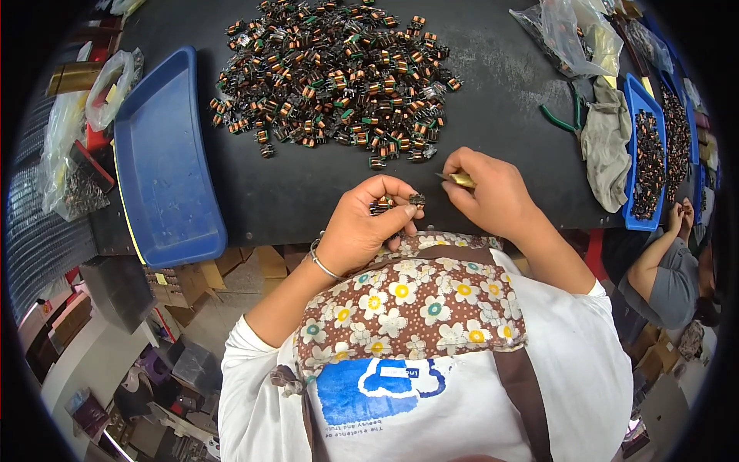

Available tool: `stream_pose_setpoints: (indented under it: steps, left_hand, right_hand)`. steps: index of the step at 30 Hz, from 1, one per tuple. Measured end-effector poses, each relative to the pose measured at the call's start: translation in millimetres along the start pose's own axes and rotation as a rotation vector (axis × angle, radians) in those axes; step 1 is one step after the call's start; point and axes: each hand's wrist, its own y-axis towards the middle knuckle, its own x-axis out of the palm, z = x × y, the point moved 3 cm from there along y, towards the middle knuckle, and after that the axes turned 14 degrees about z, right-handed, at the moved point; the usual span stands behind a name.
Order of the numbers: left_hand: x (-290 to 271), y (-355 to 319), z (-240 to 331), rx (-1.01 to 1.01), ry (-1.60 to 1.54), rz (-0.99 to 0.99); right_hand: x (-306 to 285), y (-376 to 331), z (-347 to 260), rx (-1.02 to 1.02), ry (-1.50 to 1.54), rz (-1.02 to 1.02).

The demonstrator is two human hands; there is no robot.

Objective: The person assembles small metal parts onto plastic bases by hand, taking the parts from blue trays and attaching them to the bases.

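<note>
My left hand (362, 223) is closed around several small copper-wound coils (379, 206). One dark coil piece (416, 200) is pinched between its thumb and forefinger. To the right, my right hand (493, 192) grips a short brass-coloured tool (463, 180) with a thin, dark pointed tip. That tip points left toward the pinched coil and stays apart from it. Both hands are above the near edge of the black table (292, 192). Beyond them lies a large heap of similar coils (331, 85) with copper windings and dark bodies.
A blue tray (165, 165) stands at the left beside plastic bags (65, 162). On the right are green-handled pliers (562, 119), a grey cloth (606, 142) and a blue tray of coils (647, 165). Another person's hands (680, 219) show at the far right.
</note>
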Motion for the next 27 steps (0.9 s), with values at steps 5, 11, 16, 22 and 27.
stream_pose_setpoints:
  steps: [5,11,16,22,27]
  left_hand:
    - [4,0,-1,0.017,0.021,-0.010]
    - [6,1,-3,0.032,-0.047,-0.035]
    - [10,0,-2,0.017,-0.042,-0.061]
    - [10,-1,-6,0.028,0.010,-0.061]
    - [13,-5,-5,0.019,0.023,-0.085]
  right_hand:
    - [-1,-5,3,0.125,0.218,-0.003]
    - [-5,-3,-6,-0.104,0.271,0.065]
    - [-6,-3,-10,-0.241,0.292,-0.049]
    - [-8,-5,-11,-0.322,0.255,-0.049]
    - [-13,-6,-11,-0.303,0.306,-0.138]
